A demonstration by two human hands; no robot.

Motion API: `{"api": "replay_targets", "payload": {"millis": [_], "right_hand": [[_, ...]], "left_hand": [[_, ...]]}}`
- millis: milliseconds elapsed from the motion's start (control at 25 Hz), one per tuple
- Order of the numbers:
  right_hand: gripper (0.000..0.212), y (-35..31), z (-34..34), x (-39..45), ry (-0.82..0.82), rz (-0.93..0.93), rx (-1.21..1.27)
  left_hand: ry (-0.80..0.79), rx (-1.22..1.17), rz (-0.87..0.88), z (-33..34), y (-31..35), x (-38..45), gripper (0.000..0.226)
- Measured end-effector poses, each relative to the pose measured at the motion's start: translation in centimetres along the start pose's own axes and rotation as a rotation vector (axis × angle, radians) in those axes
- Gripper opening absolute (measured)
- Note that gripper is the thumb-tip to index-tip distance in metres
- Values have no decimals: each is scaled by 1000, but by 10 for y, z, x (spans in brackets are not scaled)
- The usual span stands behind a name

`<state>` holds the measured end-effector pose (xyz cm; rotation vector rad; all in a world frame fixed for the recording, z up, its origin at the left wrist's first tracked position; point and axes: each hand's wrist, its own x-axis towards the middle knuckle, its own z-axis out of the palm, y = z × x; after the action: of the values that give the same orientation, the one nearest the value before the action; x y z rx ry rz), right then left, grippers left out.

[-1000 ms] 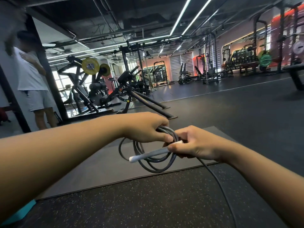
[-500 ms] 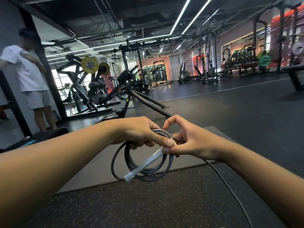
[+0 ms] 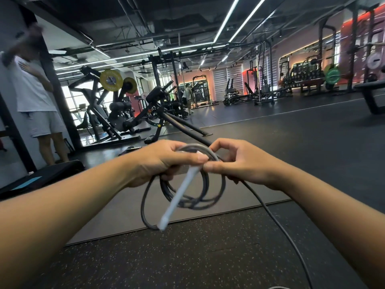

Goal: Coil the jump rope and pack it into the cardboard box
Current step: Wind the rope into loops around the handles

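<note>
The white handle (image 3: 180, 191) has been swung lower, hanging steeper; the jump rope (image 3: 208, 197) coils are gripped by both hands, left (image 3: 161, 161) and right (image 3: 239, 161)

The dark jump rope (image 3: 205, 185) hangs in loose coils, its white handle (image 3: 180, 193) slanting down-left across them.

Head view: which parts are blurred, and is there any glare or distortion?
In the head view, the white handle and the rope coil are smeared by motion; both hands stay fairly sharp. The ceiling light strips glare white, the windows are blown out, and the wide lens bends the racks at the right edge.
</note>
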<state>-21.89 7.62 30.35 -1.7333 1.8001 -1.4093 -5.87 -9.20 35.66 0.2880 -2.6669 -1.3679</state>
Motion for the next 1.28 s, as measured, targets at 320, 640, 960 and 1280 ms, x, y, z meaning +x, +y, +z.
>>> {"api": "replay_targets", "payload": {"millis": [320, 640, 960, 1280], "right_hand": [[62, 25, 15, 1, 147, 74, 374], [58, 5, 78, 21, 356, 6, 852], [26, -7, 64, 17, 392, 142, 778], [36, -15, 64, 9, 494, 214, 740]], "left_hand": [[660, -750, 242, -15, 13, 8, 26], [859, -1275, 146, 38, 10, 24, 41], [732, -1163, 97, 42, -24, 17, 28], [608, -1099, 94, 40, -23, 4, 20]]}}
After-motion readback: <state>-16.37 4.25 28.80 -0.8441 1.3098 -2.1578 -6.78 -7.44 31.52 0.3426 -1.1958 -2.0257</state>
